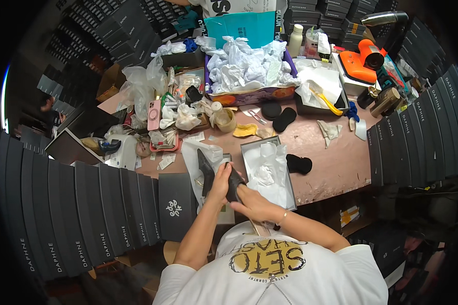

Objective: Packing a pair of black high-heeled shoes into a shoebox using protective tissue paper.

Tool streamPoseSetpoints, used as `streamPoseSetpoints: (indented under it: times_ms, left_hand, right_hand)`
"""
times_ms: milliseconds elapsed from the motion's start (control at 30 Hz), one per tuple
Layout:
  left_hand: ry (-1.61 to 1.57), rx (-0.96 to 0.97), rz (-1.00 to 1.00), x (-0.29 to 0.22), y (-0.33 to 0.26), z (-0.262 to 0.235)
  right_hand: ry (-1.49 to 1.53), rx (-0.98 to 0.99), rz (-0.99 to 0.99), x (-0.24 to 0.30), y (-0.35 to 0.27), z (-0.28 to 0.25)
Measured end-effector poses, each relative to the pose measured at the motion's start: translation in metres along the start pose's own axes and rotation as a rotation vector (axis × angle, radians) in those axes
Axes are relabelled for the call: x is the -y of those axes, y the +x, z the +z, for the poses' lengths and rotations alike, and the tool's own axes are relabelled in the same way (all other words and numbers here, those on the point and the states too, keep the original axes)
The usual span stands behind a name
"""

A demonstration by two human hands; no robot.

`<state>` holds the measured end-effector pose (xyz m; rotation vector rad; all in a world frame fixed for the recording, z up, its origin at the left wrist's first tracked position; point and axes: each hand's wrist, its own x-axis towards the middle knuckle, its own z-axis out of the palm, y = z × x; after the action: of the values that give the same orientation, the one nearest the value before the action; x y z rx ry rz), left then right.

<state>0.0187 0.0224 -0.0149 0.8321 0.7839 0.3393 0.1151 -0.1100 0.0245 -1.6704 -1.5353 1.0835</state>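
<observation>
A black shoe (pixel 234 186) is gripped in my left hand (pixel 220 182), whose fingers are closed along its side. My right hand (pixel 258 204) presses at the near end of the same shoe, with its fingertips partly hidden there. A second black shoe (pixel 204 170) lies just left of my left hand, on white tissue paper (pixel 189 157). To the right of my hands an open shoe box (pixel 289 189) holds crumpled white tissue paper (pixel 267 170). A closed dark shoe box (pixel 174 206) stands left of my left forearm.
Stacked dark shoe boxes wall both sides, left (pixel 81 213) and right (pixel 417 137). A purple bin (pixel 249 97) of crumpled paper stands at the back. Black pads (pixel 299 164) lie on the pink table (pixel 336 170). An orange tool (pixel 359 63) sits back right; clutter with a pink phone (pixel 153 116) fills the left.
</observation>
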Motion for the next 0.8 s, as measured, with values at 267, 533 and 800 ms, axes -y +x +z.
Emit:
streamPoseSetpoints:
  times_ms: [267, 533, 800]
  left_hand:
    - [-0.06, 0.127, 0.068, -0.014, 0.012, 0.018]
    - [-0.093, 0.185, -0.046, -0.012, 0.03, 0.027]
    - [-0.017, -0.059, -0.088, 0.025, 0.028, -0.007]
  right_hand:
    - [0.124, -0.08, -0.017, 0.001, -0.051, -0.029]
    - [-0.177, -0.166, 0.044, -0.035, 0.009, -0.035]
    - [-0.266, -0.14, 0.228, -0.046, 0.037, 0.021]
